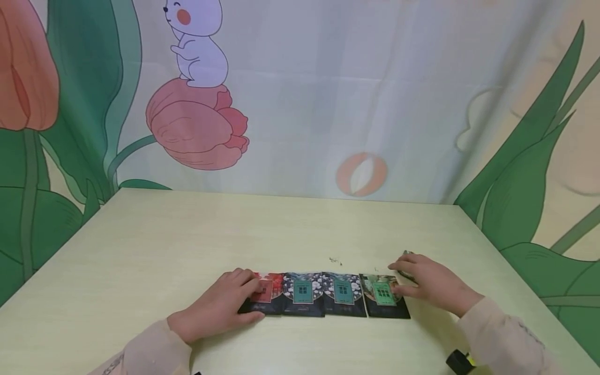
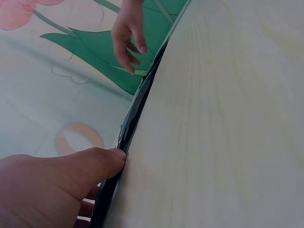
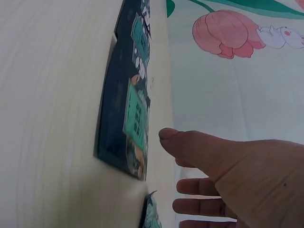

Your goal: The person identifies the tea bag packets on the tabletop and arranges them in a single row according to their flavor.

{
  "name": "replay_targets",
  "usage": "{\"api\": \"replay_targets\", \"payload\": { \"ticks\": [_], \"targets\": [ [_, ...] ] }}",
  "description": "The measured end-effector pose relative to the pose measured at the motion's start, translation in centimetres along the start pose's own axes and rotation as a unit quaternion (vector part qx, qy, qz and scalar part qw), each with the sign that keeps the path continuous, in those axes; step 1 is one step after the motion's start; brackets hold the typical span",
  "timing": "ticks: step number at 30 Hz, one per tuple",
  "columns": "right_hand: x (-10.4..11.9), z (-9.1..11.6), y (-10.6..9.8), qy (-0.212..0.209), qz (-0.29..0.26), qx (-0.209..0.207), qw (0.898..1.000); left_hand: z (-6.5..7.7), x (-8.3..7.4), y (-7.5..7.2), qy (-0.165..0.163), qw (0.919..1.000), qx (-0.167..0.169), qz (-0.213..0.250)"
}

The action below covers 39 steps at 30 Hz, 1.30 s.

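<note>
Side by side on the table lie a red sachet point(image 1: 264, 297), two dark blue floral sachets point(image 1: 303, 294) point(image 1: 344, 295) and a green sachet point(image 1: 385, 297), all with dark lower edges. My left hand point(image 1: 220, 302) rests at the red sachet's left end, its thumb along the near edge; in the left wrist view that thumb point(image 2: 102, 166) touches the dark edge. Beyond the green sachet's right side is my right hand point(image 1: 431, 284), its fingers loosely spread. Partly hidden beneath it lies another small green-patterned packet point(image 3: 152, 216). The right thumb point(image 3: 183, 142) stands apart from the row.
The pale wooden table point(image 1: 197, 229) runs back to a printed curtain point(image 1: 300, 104) with tulips and a white animal. Small dark specks point(image 1: 335, 261) lie behind the row. A black device point(image 1: 460, 362) sits beneath the right wrist.
</note>
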State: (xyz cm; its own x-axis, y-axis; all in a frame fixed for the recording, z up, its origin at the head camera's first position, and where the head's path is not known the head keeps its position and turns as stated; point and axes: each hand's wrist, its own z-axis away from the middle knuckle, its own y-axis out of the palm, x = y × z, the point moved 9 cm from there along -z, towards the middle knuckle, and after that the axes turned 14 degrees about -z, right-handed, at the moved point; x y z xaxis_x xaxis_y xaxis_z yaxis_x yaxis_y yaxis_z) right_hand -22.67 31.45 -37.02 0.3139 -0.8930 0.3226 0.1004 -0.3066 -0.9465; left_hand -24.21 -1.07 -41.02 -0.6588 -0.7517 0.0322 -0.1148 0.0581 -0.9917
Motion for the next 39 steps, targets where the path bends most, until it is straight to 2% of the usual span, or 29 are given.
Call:
{"api": "replay_targets", "payload": {
  "ticks": [11,20,28,39],
  "targets": [
    [-1.5,-0.5,-0.4,-0.035,0.023,-0.017,0.999,0.2,0.3,0.0,-0.004,1.0,0.005,0.001],
    [-3.7,-0.5,-0.2,-0.011,0.018,0.006,1.0,0.1,0.2,0.1,-0.002,1.0,0.005,0.004],
    [-5.3,-0.5,0.3,0.005,-0.008,0.024,1.0,0.1,0.0,-0.2,0.003,1.0,-0.003,0.002],
    [-6.0,-0.7,0.6,0.009,0.001,0.025,1.0,0.2,0.1,0.1,0.003,1.0,-0.004,-0.002]
  ]
}}
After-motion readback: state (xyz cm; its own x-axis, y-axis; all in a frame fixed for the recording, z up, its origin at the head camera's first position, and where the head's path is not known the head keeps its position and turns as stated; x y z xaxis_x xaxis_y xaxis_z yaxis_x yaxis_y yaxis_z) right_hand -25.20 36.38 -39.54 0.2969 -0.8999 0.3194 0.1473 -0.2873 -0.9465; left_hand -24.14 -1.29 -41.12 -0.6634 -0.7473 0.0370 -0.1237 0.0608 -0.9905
